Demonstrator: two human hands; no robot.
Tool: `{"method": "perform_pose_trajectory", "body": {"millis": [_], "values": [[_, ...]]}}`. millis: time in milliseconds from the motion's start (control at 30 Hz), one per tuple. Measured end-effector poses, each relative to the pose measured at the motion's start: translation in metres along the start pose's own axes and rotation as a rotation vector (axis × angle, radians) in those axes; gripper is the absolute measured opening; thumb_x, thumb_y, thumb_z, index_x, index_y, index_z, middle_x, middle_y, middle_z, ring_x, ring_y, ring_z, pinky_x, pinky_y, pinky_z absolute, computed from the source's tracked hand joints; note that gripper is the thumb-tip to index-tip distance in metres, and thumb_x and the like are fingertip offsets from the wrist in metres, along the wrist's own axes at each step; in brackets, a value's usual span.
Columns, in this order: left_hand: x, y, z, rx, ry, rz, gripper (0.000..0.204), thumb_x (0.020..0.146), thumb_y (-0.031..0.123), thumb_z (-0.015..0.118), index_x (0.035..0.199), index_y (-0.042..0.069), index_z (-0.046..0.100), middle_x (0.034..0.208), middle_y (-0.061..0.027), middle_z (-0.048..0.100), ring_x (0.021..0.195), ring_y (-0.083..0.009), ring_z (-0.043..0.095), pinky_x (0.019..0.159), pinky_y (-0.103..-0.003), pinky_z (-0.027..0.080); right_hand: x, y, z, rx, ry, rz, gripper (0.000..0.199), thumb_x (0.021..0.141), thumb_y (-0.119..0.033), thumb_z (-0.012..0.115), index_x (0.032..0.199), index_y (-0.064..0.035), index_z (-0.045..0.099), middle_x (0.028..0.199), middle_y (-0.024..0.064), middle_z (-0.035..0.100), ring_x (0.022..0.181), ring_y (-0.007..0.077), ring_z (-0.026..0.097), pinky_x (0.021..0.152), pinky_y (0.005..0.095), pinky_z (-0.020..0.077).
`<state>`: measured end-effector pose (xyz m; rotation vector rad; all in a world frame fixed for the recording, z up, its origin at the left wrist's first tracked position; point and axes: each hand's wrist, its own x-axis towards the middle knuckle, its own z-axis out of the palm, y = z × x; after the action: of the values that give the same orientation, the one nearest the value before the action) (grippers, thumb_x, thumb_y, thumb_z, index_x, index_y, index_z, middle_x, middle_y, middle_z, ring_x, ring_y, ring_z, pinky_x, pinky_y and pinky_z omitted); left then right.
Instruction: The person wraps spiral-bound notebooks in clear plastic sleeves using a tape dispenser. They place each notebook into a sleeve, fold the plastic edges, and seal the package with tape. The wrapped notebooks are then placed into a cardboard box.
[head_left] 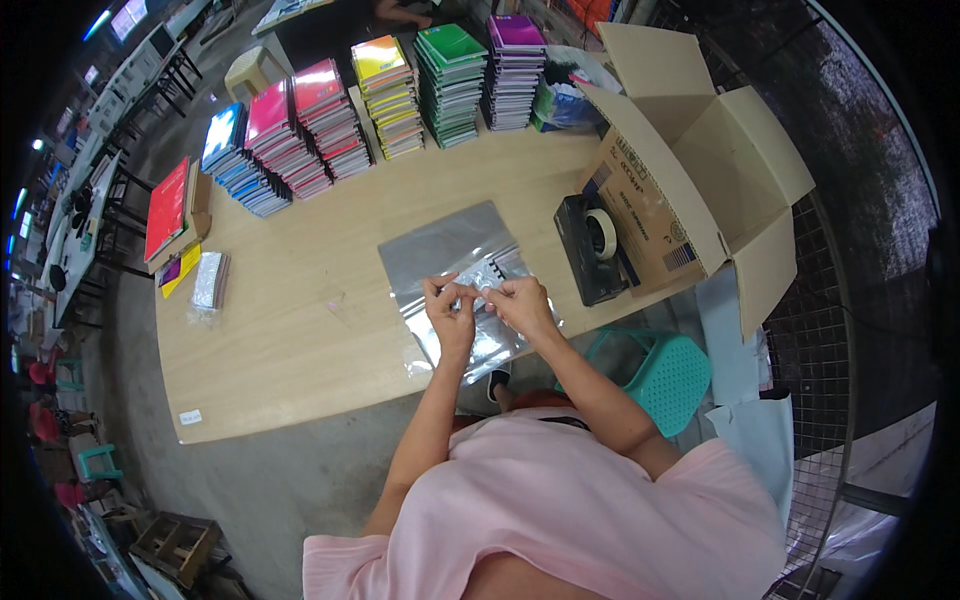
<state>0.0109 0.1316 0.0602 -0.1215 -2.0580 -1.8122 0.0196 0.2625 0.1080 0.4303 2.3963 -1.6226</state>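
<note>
My left hand (452,308) and right hand (524,304) pinched clear plastic (483,272), fingertips narrow — likely for control | held at clock centre, over flat bags (448,238) | notebook stacks (452,97) at twelve, open carton (642,215) at two — seemingly leaving elbow room

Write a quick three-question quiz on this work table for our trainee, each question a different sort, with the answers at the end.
1. Multiple choice: in the row of stacked notebooks, which colour stands at the right end?
A) yellow
B) purple
C) blue

2. True or false: the cardboard box has its flaps open.

3. Fill in the blank: the left hand and right hand are close together over a clear ____ bag.

Key:
1. B
2. True
3. plastic
</note>
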Motion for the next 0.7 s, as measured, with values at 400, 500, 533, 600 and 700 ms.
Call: {"method": "perform_pose_trajectory", "body": {"millis": [400, 500, 533, 600, 700], "values": [[0.018, 0.023, -0.033, 0.167, -0.414, 0.005, 0.108, 0.058, -0.001, 0.078, 0.146, 0.008, 0.017, 0.109, -0.0144, 0.053, 0.106, -0.0259, 0.053, 0.094, -0.038, 0.043, 0.006, 0.068, 0.027, -0.250, 0.177, -0.208, 0.051, 0.085, -0.048, 0.065, 0.070, 0.0011, 0.066, 0.060, 0.0152, 0.064, 0.054, 0.0238, 0.063, 0.056, 0.0392, 0.0476], [0.012, 0.020, -0.035, 0.184, -0.385, 0.033, 0.105, 0.059, -0.001, 0.076, 0.146, 0.009, 0.019, 0.113, -0.0159, 0.054, 0.106, -0.0281, 0.054, 0.094, -0.039, 0.043, 0.002, 0.075, 0.001, 0.072, -0.121, 0.115, 0.047, 0.086, -0.048, 0.064, 0.097, -0.0020, 0.065, 0.076, 0.0124, 0.069, 0.066, 0.0255, 0.067, 0.057, 0.0418, 0.0495], [0.005, 0.020, -0.035, 0.171, -0.409, 0.158, 0.093, 0.060, -0.004, 0.074, 0.140, 0.009, 0.029, 0.115, -0.0165, 0.054, 0.108, -0.0325, 0.054, 0.100, -0.043, 0.038, 0.002, 0.065, -0.009, 0.364, -0.253, 0.240, 0.045, 0.086, -0.045, 0.064, 0.105, -0.0048, 0.062, 0.085, 0.0123, 0.067, 0.073, 0.0253, 0.066, 0.062, 0.0420, 0.0505], [-0.008, 0.033, -0.037, 0.176, -0.539, 0.438, 0.078, 0.059, -0.008, 0.070, 0.130, 0.011, 0.043, 0.117, -0.0164, 0.055, 0.111, -0.0378, 0.053, 0.109, -0.054, 0.027, -0.011, 0.036, -0.037, 0.960, -0.505, 0.466, 0.045, 0.087, -0.040, 0.065, 0.119, -0.0103, 0.055, 0.103, 0.0121, 0.064, 0.086, 0.0248, 0.065, 0.072, 0.0424, 0.0526], [-0.031, 0.032, -0.026, 0.228, -0.637, 0.678, 0.085, 0.061, 0.006, 0.078, 0.134, 0.018, 0.037, 0.130, -0.0146, 0.045, 0.123, -0.0388, 0.043, 0.107, -0.059, 0.025, -0.013, 0.057, -0.039, 0.769, -0.490, 0.083, 0.057, 0.085, -0.035, 0.068, 0.133, -0.0108, 0.049, 0.119, 0.0147, 0.058, 0.105, 0.0247, 0.059, 0.087, 0.0397, 0.0498]]}}
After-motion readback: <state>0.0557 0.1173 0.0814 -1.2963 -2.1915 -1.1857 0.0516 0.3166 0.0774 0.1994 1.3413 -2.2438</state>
